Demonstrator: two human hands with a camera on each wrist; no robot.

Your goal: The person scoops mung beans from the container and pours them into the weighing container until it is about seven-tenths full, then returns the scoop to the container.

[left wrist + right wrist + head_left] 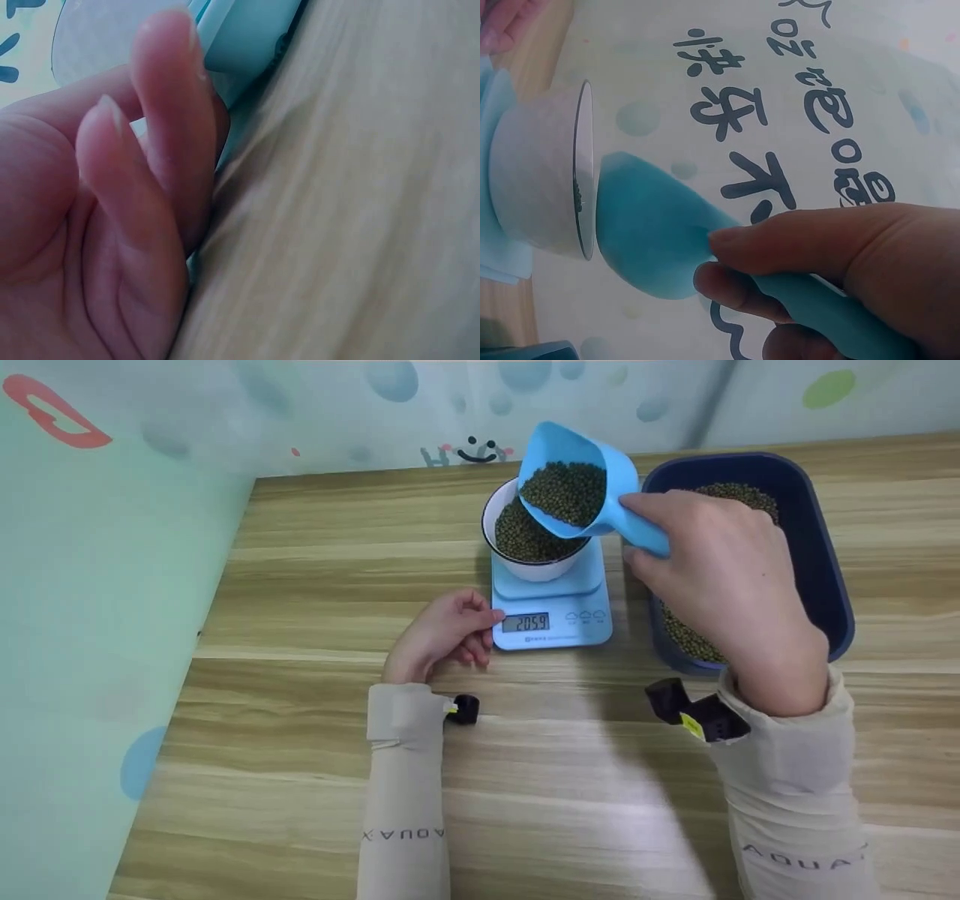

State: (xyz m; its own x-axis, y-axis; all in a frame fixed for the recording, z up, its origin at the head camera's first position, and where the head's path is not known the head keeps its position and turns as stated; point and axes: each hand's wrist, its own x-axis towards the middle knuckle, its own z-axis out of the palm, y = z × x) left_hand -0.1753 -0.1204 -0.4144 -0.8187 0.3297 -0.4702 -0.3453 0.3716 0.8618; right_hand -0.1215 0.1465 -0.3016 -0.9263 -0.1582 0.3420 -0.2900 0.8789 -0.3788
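My right hand [727, 562] grips the handle of a light blue scoop [621, 480] full of small dark green beans. Tilted, the scoop is held over a white bowl [544, 571] with a dark rim, which has similar beans [517, 531] in it. Under the bowl is a light blue kitchen scale [559, 641]; its display appears to read 2059, any decimal point being unclear. At the scale's left edge, my left hand [450, 626] holds on with its thumb on the side by the display and its other fingers curled. In the right wrist view, the scoop [652, 232] is close beside the bowl's rim [585, 165].
A dark blue tub [832, 577] with more beans [694, 641] stands on the right, partly hidden by my right hand. Everything is on a wood-grain table [300, 735]. A patterned wall covering [330, 405] runs along the back, and a pale green surface [97, 585] along the left.
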